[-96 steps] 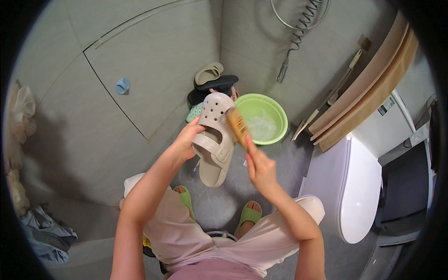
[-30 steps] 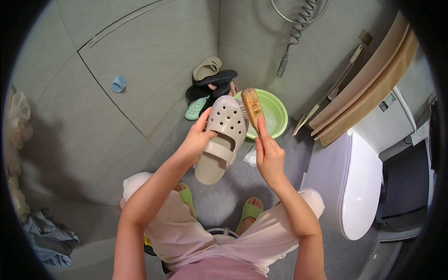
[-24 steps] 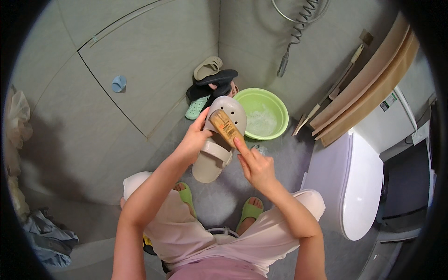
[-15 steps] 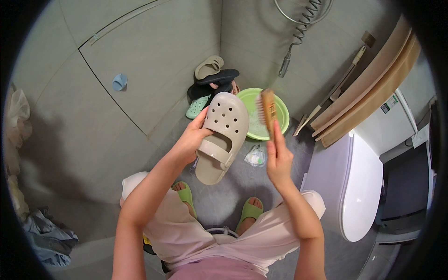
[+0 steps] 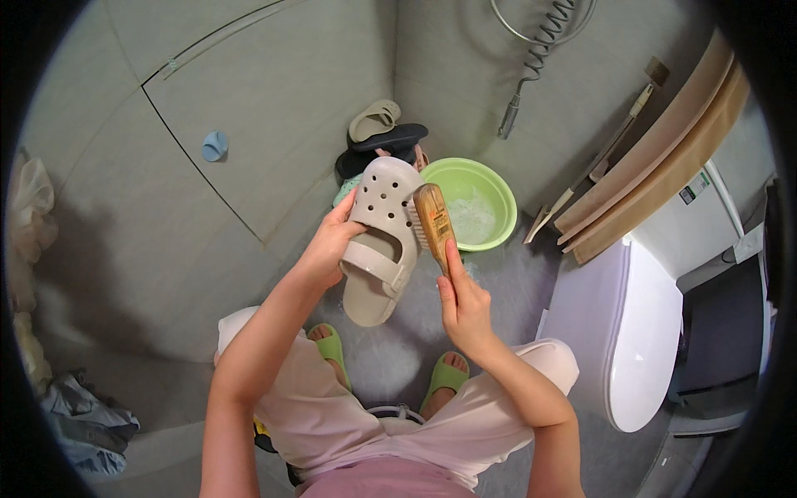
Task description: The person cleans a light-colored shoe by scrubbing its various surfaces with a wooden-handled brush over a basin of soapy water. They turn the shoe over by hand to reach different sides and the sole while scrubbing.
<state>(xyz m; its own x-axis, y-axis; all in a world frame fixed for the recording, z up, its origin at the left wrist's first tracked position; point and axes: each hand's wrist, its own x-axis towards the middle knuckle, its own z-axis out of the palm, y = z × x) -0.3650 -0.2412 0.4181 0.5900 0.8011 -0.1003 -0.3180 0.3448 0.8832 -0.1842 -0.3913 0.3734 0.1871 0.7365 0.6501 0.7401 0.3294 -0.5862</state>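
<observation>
A beige clog [image 5: 384, 217] with holes in its toe and a strap hangs in the air over the grey floor, toe pointing away from me. My left hand [image 5: 329, 243] grips it by its left side, thumb at the foot opening. In my right hand [image 5: 466, 309] is a wooden scrubbing brush [image 5: 433, 220], held by its handle. Its pale bristles face left and meet the right side of the clog's upper. Beyond the clog stands a light green basin [image 5: 500, 184] with foamy water [image 5: 475, 217] in it.
A pile of shoes [image 5: 383, 137] lies against the far wall, left of the basin. On the right are a white toilet [image 5: 643, 332], leaning tan boards [image 5: 656, 149] and a long-handled tool [image 5: 573, 187]. A shower hose [image 5: 531, 66] hangs on the far wall.
My right hand has brought the brush leftward, from beside the basin to the clog's right side. The clog has shifted slightly left in my left hand.
</observation>
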